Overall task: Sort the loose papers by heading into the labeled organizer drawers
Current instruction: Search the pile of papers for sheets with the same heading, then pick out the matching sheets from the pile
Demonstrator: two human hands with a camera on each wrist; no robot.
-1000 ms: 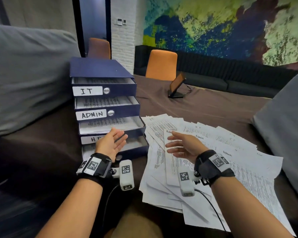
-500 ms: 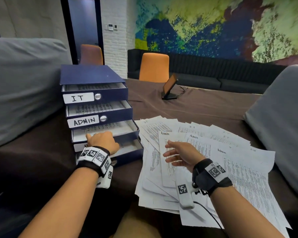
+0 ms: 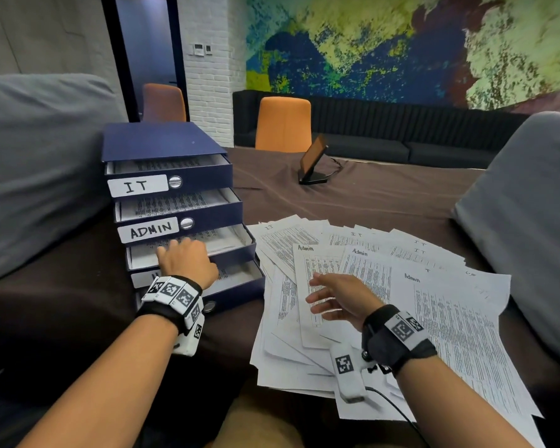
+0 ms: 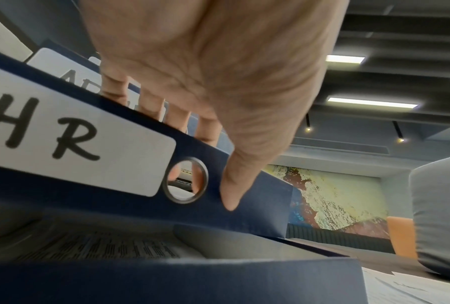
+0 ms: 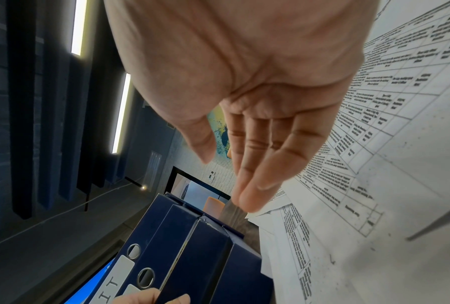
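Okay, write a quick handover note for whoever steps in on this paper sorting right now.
Left hand: fingers hooked over the front of the HR drawer, thumb on its face, gripping it.
Right hand: open, hovering over the loose papers, holding nothing.
The organizer stands left of the pile; all four drawers are pulled out, and the IT drawer, ADMIN drawer and HR drawer already hold sheets.
Left: most of the pile, with Admin and IT headings showing, is unsorted.
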